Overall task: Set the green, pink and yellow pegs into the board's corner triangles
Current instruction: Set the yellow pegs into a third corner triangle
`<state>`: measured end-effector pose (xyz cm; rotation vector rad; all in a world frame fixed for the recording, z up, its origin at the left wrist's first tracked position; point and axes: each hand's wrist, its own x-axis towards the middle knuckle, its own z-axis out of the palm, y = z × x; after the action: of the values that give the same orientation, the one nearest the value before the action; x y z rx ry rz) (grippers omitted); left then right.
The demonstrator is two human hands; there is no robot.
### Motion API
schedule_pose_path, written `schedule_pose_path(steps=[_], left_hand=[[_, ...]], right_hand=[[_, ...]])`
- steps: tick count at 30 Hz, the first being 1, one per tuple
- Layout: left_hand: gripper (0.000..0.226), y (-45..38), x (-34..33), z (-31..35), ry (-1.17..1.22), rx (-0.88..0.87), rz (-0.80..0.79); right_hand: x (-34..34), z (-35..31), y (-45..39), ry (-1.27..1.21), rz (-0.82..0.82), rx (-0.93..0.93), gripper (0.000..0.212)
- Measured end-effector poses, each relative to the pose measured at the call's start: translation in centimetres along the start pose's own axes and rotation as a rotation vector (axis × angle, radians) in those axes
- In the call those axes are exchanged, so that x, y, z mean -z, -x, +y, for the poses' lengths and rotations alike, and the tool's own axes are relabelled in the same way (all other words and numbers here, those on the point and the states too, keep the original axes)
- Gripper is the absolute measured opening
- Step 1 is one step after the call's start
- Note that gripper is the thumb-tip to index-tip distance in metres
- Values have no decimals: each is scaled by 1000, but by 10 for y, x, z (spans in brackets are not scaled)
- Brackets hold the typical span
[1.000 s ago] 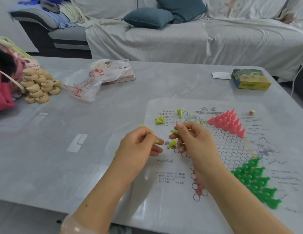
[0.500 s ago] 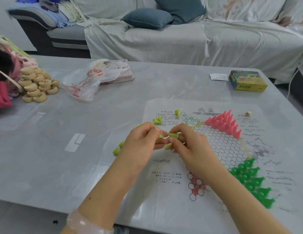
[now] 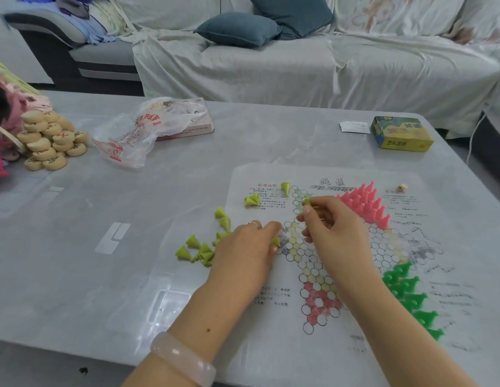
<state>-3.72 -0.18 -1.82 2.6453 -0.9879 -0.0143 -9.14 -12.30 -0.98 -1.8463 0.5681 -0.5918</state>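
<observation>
A paper checkers board (image 3: 307,263) with a star of printed circles lies on the table. Pink pegs (image 3: 367,203) stand packed in its far triangle and green pegs (image 3: 408,291) fill the near right triangle. Several yellow pegs (image 3: 200,251) lie loose on the table left of the board, with a few more (image 3: 252,200) on the sheet's far left. My right hand (image 3: 331,231) pinches a yellow peg (image 3: 307,202) above the far left triangle. My left hand (image 3: 246,252) rests at the board's left corner and pinches another yellow peg (image 3: 275,242).
A pile of round wooden discs (image 3: 49,141) sits far left beside pink fabric. A plastic bag (image 3: 131,135) covers a pink box. A yellow-green card box (image 3: 401,134), a paper slip (image 3: 354,127) and a small die (image 3: 401,187) lie far right. A covered sofa stands behind the table.
My hands, close together before, have separated. The right hand carried a yellow peg away toward the far left triangle. The left hand dropped to the board, and loose yellow pegs show beside it.
</observation>
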Motion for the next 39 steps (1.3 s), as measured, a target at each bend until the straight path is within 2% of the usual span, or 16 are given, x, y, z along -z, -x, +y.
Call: schedule_pose_path(steps=[3, 5, 9, 12, 14, 16, 22, 28, 39], left_hand=[[21, -1, -3, 3, -28, -22, 37], [18, -1, 0, 1, 61, -15, 81], [17, 0, 19, -16, 293, 101, 218], [18, 2, 30, -31, 433, 235, 261], [17, 3, 32, -35, 479, 289, 286], [16, 4, 32, -36, 512, 306, 302], [18, 5, 39, -37, 593, 341, 384], [17, 5, 40, -39, 642, 380, 376], [17, 6, 41, -36, 659, 372, 333]], right_hand=[[-4, -1, -1, -29, -23, -28, 6], [-8, 1, -2, -17, -43, -37, 5], [-19, 4, -2, 92, -110, 14, 6], [-25, 5, -1, 223, -117, 80, 5], [-29, 4, 0, 209, -127, 71, 4], [-33, 3, 2, 194, -153, 65, 5], [-37, 9, 4, 355, -221, 174, 4], [-42, 14, 4, 478, -240, 235, 5], [-46, 19, 4, 519, -214, 287, 7]])
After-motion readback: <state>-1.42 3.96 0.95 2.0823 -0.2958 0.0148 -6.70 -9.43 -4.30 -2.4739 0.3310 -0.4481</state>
